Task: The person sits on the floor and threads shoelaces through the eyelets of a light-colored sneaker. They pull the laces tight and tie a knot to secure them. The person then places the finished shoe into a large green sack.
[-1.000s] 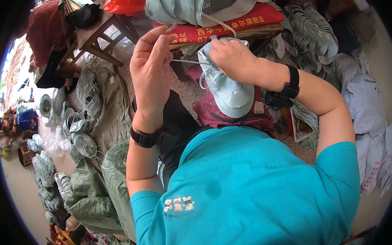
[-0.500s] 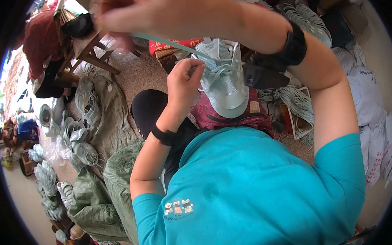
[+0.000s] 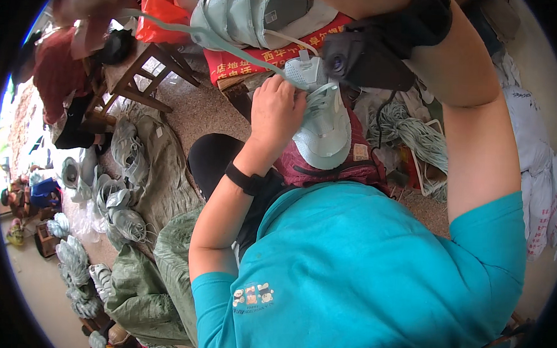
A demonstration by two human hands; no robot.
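A pale mint sneaker (image 3: 322, 142) rests over my lap, toe toward me, with laces crossing its upper. My left hand (image 3: 274, 111) is closed against its laced left edge, the fingers curled in and the fingertips partly hidden. From the upper eyelets a flat mint shoelace (image 3: 221, 44) stretches out to the far left. At its other end is my right hand (image 3: 88, 11), smeared by motion at the top left edge, closed on the lace. My right forearm passes out over the top of the picture.
Several pale shoe uppers (image 3: 253, 20) lie on a red printed sheet (image 3: 230, 65) ahead. A wooden chair (image 3: 141, 77) stands at far left. Bundled laces (image 3: 409, 132) hang at right near white sacks (image 3: 525, 139). More shoes (image 3: 126, 221) and green sacking (image 3: 139, 286) lie at left.
My right hand has moved further left, drawing out a longer stretch of shoelace. My left hand has moved up and right onto the sneaker's laced edge.
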